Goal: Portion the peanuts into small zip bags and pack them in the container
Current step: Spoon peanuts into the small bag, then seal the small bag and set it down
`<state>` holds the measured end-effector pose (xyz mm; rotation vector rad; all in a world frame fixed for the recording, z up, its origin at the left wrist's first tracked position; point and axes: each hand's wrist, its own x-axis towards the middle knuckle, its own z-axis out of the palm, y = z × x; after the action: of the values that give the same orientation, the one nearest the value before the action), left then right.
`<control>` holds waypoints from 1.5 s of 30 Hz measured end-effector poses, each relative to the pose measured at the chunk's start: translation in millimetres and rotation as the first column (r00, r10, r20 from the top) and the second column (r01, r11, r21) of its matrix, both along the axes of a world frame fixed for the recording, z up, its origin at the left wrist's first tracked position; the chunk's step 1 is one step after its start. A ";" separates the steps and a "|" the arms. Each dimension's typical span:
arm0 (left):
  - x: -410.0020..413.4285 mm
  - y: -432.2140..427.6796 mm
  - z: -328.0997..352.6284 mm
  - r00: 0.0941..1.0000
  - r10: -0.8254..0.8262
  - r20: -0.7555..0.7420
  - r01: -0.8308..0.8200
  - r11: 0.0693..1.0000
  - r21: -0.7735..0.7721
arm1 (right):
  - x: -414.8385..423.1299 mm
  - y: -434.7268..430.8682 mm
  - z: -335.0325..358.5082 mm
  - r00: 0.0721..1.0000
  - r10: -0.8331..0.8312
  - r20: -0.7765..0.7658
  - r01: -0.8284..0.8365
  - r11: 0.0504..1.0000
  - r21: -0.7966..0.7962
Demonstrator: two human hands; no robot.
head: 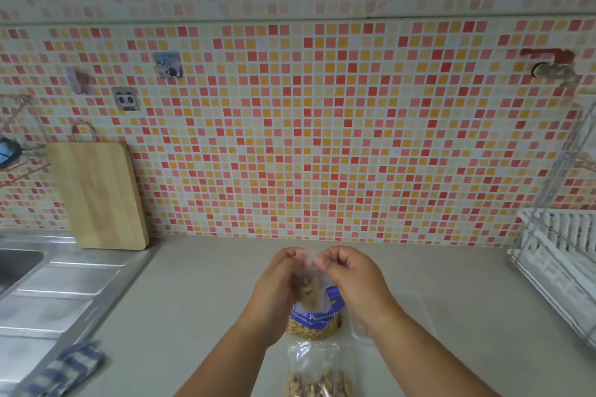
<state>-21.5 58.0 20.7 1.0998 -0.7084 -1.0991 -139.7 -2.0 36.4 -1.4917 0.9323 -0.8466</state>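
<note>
Left hand (274, 290) and right hand (354, 280) are both up over the counter (193, 300), fingertips pinching the top edge of a small zip bag (308, 284) with peanuts inside. Just below it stands the blue-labelled peanut packet (317, 321). Nearer the person, a filled zip bag (317, 374) lies flat on the counter.
</note>
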 end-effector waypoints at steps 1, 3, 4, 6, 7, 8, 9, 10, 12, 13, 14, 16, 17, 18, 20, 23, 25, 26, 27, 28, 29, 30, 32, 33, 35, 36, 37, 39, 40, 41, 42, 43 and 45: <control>0.0 -0.1 0.0 0.998 0.051 0.047 -0.051 0.999 0.007 | -1.0 -0.5 0.3 1.000 -0.021 0.006 0.021 1.000 -0.001; -1.0 1.6 2.1 0.986 0.098 0.131 -0.101 0.995 0.010 | -3.2 -1.0 1.6 0.999 -0.048 0.021 0.048 0.999 0.002; -1.9 2.7 3.4 0.981 0.106 0.161 -0.109 0.994 0.011 | -4.4 -0.6 2.7 0.998 -0.049 0.025 0.049 0.999 0.001; -3.5 4.2 5.8 0.973 0.121 0.197 -0.125 0.992 0.008 | -6.4 0.8 5.0 0.999 -0.036 0.025 0.037 0.999 -0.011; -4.5 4.6 6.3 0.968 0.129 0.215 -0.133 0.991 0.004 | -6.7 0.9 5.4 1.000 -0.027 0.014 0.028 0.999 -0.024; -5.2 4.6 5.9 0.964 0.137 0.230 -0.140 0.990 -0.001 | -6.9 1.3 5.6 1.000 -0.019 -0.002 0.019 0.999 -0.039; -6.4 4.6 5.1 0.960 0.145 0.239 -0.148 0.989 -0.006 | -6.5 1.4 5.7 1.000 -0.013 -0.023 0.012 0.998 -0.056; -7.7 4.9 4.6 0.957 0.156 0.245 -0.158 0.987 -0.011 | -6.3 2.5 6.3 0.999 -0.011 -0.047 0.007 0.997 -0.077; -10.5 5.7 4.3 0.945 0.189 0.266 -0.188 0.982 -0.029 | -5.1 3.7 6.5 0.994 -0.025 -0.106 0.010 0.991 -0.135; -12.4 6.4 4.7 0.938 0.210 0.274 -0.207 0.977 -0.040 | -4.4 4.3 6.3 0.991 -0.032 -0.130 0.010 0.986 -0.164; -14.6 7.0 5.4 0.934 0.235 0.269 -0.230 0.972 -0.050 | -3.9 5.1 7.4 0.988 -0.037 -0.151 0.009 0.982 -0.187; -18.9 7.1 6.5 0.926 0.296 0.234 -0.291 0.955 -0.059 | -3.3 5.3 10.3 0.982 -0.047 -0.183 0.007 0.976 -0.216; -20.4 6.7 7.2 0.917 0.331 0.224 -0.326 0.944 -0.057 | -3.2 4.5 11.4 0.979 -0.054 -0.198 0.007 0.973 -0.229; -20.8 6.0 7.8 0.906 0.362 0.221 -0.359 0.932 -0.053 | -3.6 3.8 12.3 0.975 -0.064 -0.215 0.009 0.969 -0.246; -19.9 4.4 8.4 0.888 0.405 0.216 -0.407 0.913 -0.040 | -5.2 2.0 12.4 0.968 -0.084 -0.237 0.015 0.961 -0.277; -18.2 3.4 7.7 0.875 0.436 0.208 -0.444 0.896 -0.013 | -7.6 -0.3 9.8 0.967 -0.110 -0.230 0.045 0.961 -0.272; -17.6 3.1 5.4 0.870 0.446 0.212 -0.456 0.890 -0.002 | -7.9 -0.5 7.4 0.967 -0.133 -0.217 0.071 0.960 -0.271; -17.5 3.2 4.9 0.869 0.448 0.210 -0.459 0.888 0.003 | -7.5 0.1 6.9 0.966 -0.143 -0.217 0.080 0.957 -0.277; -17.4 3.3 4.2 0.868 0.450 0.209 -0.461 0.887 0.009 | -6.4 0.6 6.2 0.964 -0.153 -0.216 0.088 0.955 -0.283; -17.3 3.6 3.7 0.869 0.448 0.211 -0.461 0.887 0.014 | -5.1 1.7 5.4 0.965 -0.161 -0.209 0.098 0.954 -0.283; -16.9 3.8 3.6 0.869 0.446 0.215 -0.459 0.888 0.016 | -3.3 2.5 4.6 0.967 -0.165 -0.194 0.108 0.955 -0.277; -16.3 4.2 3.8 0.869 0.442 0.221 -0.457 0.890 0.016 | -1.7 3.2 3.9 0.970 -0.168 -0.177 0.117 0.957 -0.267; -14.2 4.9 2.9 0.870 0.431 0.241 -0.448 0.894 0.018 | 0.2 3.9 1.8 0.977 -0.158 -0.141 0.123 0.966 -0.228; -12.3 5.7 0.9 0.871 0.423 0.249 -0.442 0.897 0.022 | 0.7 4.5 0.2 0.984 -0.137 -0.117 0.113 0.975 -0.190; -7.0 9.1 -6.6 0.874 0.408 0.264 -0.433 0.900 0.043 | 0.4 6.5 -4.8 0.993 -0.087 -0.078 0.080 0.993 -0.091; -3.2 11.9 -12.9 0.875 0.402 0.267 -0.433 0.899 0.063 | 0.0 7.7 -8.8 0.993 -0.070 -0.094 0.065 0.997 -0.051; 1.2 15.4 -21.3 0.878 0.400 0.262 -0.434 0.896 0.088 | -0.5 9.7 -13.8 0.988 -0.046 -0.149 0.044 0.999 -0.020; 10.8 23.5 -43.2 0.889 0.403 0.216 -0.439 0.885 0.156 | -1.4 14.3 -32.2 0.935 0.047 -0.352 -0.038 0.999 0.033; 15.4 27.5 -57.6 0.892 0.408 0.196 -0.444 0.872 0.205 | -0.9 16.4 -45.9 0.877 0.105 -0.470 -0.096 0.994 0.042; 19.3 31.4 -72.8 0.890 0.415 0.189 -0.453 0.853 0.260 | 0.9 17.8 -62.0 0.791 0.143 -0.595 -0.158 0.987 0.027; 23.1 34.5 -89.5 0.885 0.422 0.196 -0.465 0.829 0.312 | 3.7 19.3 -77.6 0.682 0.142 -0.718 -0.207 0.978 -0.004; 26.2 36.9 -105.7 0.879 0.426 0.212 -0.476 0.804 0.357 | 6.9 22.0 -91.2 0.566 0.102 -0.818 -0.235 0.971 -0.041; 29.6 40.2 -129.4 0.872 0.421 0.248 -0.489 0.759 0.430 | 12.3 26.7 -110.3 0.418 0.008 -0.908 -0.244 0.964 -0.104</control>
<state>8.1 98.2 -108.7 1.6893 -0.2305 -0.7868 -127.3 24.8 -73.8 -2.2535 1.5036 0.1018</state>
